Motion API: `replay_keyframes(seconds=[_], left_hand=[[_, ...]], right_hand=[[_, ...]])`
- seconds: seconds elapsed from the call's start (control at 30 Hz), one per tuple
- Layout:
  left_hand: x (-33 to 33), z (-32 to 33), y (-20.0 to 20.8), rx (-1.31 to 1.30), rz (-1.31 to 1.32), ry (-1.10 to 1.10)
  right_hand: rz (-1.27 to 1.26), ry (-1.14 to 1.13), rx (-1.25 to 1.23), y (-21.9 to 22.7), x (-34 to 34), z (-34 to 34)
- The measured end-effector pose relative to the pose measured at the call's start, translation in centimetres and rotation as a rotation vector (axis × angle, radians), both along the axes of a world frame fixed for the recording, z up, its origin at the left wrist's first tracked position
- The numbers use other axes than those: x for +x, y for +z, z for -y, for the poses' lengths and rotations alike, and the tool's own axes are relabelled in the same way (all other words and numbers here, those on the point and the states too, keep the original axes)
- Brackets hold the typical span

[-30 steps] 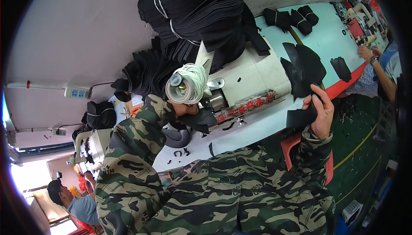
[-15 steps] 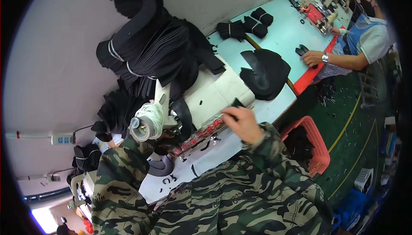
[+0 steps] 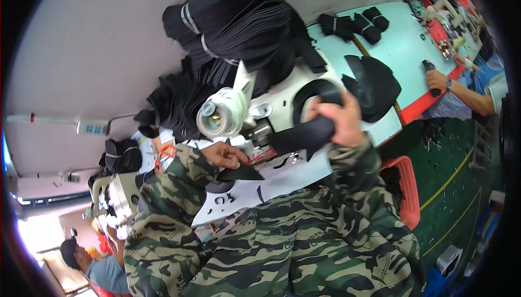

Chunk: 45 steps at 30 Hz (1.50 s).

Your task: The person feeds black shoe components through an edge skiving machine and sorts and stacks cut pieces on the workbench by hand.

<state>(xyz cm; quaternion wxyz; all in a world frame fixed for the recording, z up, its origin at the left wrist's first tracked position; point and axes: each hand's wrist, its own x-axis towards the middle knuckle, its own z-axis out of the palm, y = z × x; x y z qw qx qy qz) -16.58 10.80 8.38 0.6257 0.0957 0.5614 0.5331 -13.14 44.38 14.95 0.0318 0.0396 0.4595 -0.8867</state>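
My right hand point(image 3: 350, 123), slightly blurred, grips a curved black material piece point(image 3: 305, 136) that reaches left to the sewing machine's metal parts point(image 3: 259, 133). To the left of those parts, my left hand point(image 3: 225, 155) pinches a dark pointed piece point(image 3: 241, 173), its fingertips bent down over it. The cream machine point(image 3: 277, 88) stands between the hands and the wall, with a white thread cone point(image 3: 221, 113) on its near end. Another curved black piece point(image 3: 312, 92) rests on the machine bed behind my right hand.
Tall bundles of black pieces point(image 3: 233, 31) are heaped against the wall. More black pieces point(image 3: 374, 88) lie on the table to the right. A pink basket point(image 3: 411, 194) stands on the green floor. A co-worker's hand point(image 3: 437, 80) holds a black piece at the far right.
My left hand has come out from behind the thread cone with a dark piece. My right hand now lifts a curved black piece above the machine's front edge. The whole view has shifted.
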Motion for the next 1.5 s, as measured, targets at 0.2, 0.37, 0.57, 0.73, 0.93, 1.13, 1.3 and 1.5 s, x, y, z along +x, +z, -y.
replay_keyframes(seconds=[0.2,0.37,0.57,0.73,0.93,1.13,1.3,1.5], left_hand=[[0.7,0.0,1.2,-0.07,-0.184,-0.092],[0.2,0.6,0.7,-0.261,-0.585,-0.289],[-0.1,-0.9,0.7,-0.464,-0.772,-0.323],[-0.7,-3.3,3.9,-0.604,-0.907,-0.104],[-2.2,-3.1,2.5,-0.623,-1.073,-0.178],[-4.6,-3.3,-1.0,-0.537,-1.222,-0.157],[-5.5,-2.3,-2.5,-0.416,-1.334,-0.012],[0.2,-2.6,-2.8,-0.333,-1.331,0.18]], right_hand=[[-0.063,-0.218,0.283,1.5,2.3,-6.7],[-0.07,-0.327,0.478,1.3,4.7,-9.2],[-0.021,-0.386,0.594,-0.7,5.3,-8.3],[-0.009,-0.308,0.626,-2.6,5.4,-7.8],[-0.045,-0.239,0.638,-3.1,5.3,-7.2],[0.003,-0.225,0.641,-3.8,5.4,-4.6],[-0.174,-0.091,1.243,-5.3,4.1,-1.0],[-0.154,0.207,1.543,-4.5,-0.5,5.7]])
